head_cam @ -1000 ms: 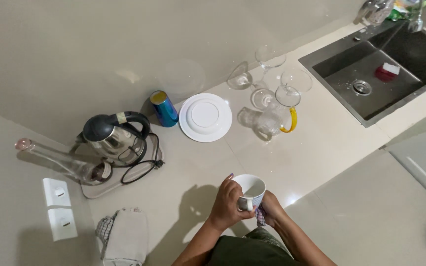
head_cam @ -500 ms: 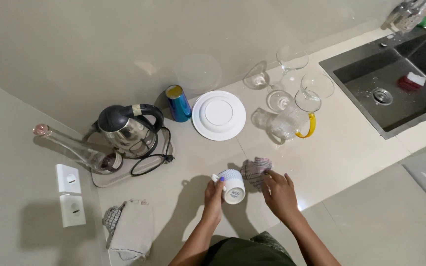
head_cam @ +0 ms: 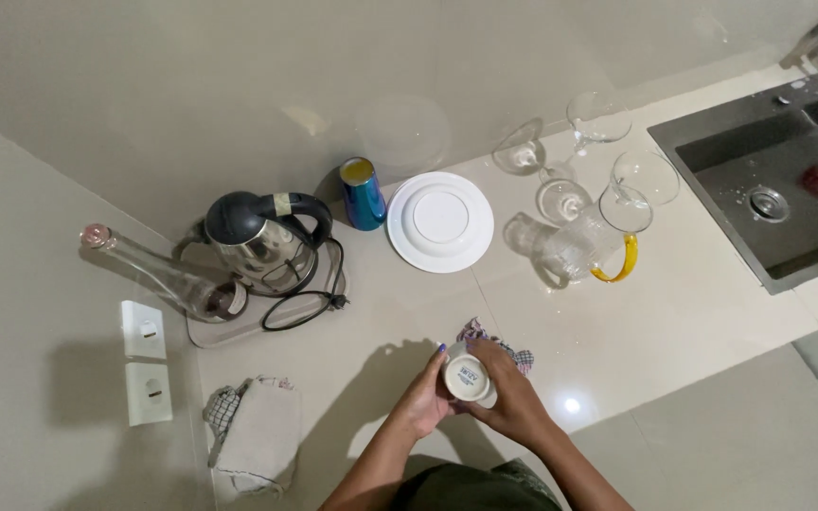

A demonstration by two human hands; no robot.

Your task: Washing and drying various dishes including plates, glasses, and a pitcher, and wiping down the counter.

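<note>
White mug (head_cam: pixel 467 377) sits upturned between both hands.

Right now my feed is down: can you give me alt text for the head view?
Seen from above, both hands hold a white mug bottom-up over a checked cloth on a beige counter, left hand and right hand wrapped around it. Behind stand a kettle, blue can, white plate, glass pitcher and a sink.

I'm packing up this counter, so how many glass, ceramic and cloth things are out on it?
Glass: 5: bottle, jug, three stemmed glasses.
Ceramic: 2: white plate, white cup held in both hands.
Cloth: 2: folded towel, checked cloth.
Total: 9
</note>
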